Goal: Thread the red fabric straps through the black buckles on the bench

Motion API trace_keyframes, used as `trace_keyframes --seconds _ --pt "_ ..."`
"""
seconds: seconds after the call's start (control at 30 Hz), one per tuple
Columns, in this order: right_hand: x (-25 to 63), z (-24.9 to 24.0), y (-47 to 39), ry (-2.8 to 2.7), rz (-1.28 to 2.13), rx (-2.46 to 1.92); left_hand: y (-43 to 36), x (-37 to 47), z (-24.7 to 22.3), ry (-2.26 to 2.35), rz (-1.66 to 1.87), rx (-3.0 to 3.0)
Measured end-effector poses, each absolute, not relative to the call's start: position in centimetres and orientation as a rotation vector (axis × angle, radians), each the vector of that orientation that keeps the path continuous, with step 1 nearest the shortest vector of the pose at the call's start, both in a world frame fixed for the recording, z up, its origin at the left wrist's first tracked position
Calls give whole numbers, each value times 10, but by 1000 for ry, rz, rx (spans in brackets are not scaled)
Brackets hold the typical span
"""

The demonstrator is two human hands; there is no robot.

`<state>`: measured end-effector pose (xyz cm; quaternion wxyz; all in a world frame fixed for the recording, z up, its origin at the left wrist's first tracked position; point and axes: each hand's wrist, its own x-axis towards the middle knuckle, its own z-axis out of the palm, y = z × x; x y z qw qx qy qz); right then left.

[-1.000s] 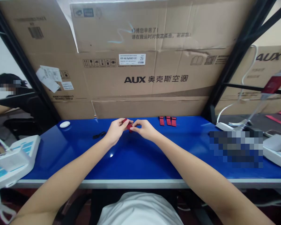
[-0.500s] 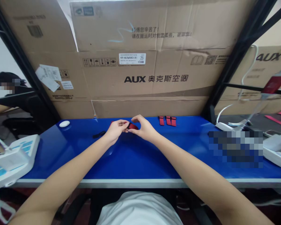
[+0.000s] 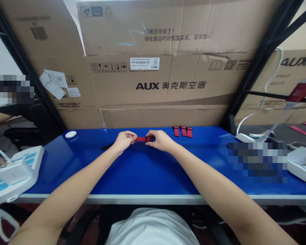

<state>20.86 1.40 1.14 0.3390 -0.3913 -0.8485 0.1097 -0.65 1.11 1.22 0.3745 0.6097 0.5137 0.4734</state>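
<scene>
Between my hands a red strap [image 3: 141,139] with a black band or buckle stretches level above the blue table [image 3: 142,173]. My left hand [image 3: 124,141] pinches its left end between thumb and fingers. Around the black part at the right end, my right hand [image 3: 158,140] is closed with thumb and fingertips. Several folded red pieces with black bands [image 3: 186,131] lie at the back of the table, right of my hands. A small black item [image 3: 107,146] lies beside my left wrist, partly hidden by it.
A cardboard wall [image 3: 112,88] stands behind the table. A white round object [image 3: 70,134] lies back left. White power strips [image 3: 28,170] with cables sit at the left and right sides. A person sits beyond the frame at far left.
My hands have moved slightly apart, and the red strap now shows stretched straight between them. My right hand has come lower and closed round the black part.
</scene>
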Motion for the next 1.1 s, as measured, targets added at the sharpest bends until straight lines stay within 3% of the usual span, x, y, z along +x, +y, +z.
trace_keyframes --seconds 0.2,0.43,1.1 --pt "222 -1 34 -2240 239 -1250 6 -8 7 1441 1007 2303" --pt "233 1 44 -2298 355 -1452 1 -14 6 951 561 2599" --pt "226 -16 17 -2469 289 -1434 5 10 -8 1401 706 2627"
